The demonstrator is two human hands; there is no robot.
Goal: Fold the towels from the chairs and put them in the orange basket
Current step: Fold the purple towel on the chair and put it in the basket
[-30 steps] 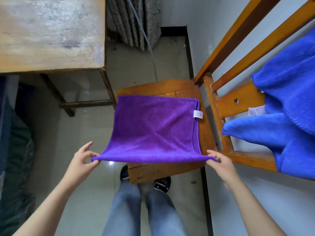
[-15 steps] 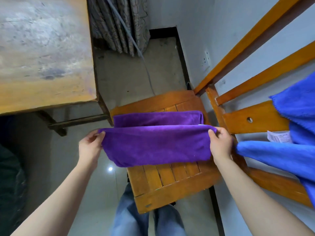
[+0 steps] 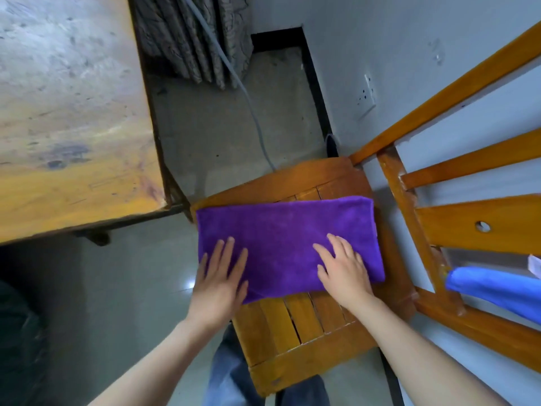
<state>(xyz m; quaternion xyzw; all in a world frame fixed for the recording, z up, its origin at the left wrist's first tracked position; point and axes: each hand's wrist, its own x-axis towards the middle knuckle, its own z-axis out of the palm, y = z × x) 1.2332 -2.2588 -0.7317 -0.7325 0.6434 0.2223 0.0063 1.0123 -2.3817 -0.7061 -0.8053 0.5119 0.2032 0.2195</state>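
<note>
A purple towel (image 3: 281, 230), folded in half into a wide rectangle, lies flat on the seat of a wooden chair (image 3: 304, 344). My left hand (image 3: 219, 276) rests flat on the towel's near left part, fingers straight and spread. My right hand (image 3: 342, 268) presses flat on its near right part. A blue towel (image 3: 494, 291) hangs over the chair's backrest at the right edge. The orange basket is not in view.
A worn wooden table (image 3: 70, 118) stands at the left, close to the chair. A patterned curtain (image 3: 193, 39) and a grey cable (image 3: 251, 106) are at the back. The wall with a socket (image 3: 366, 98) runs along the right. My legs are below the chair.
Both hands carried the towel's near edge forward over its far edge, folding it in half on the seat. They let go of the corners and now lie flat on it.
</note>
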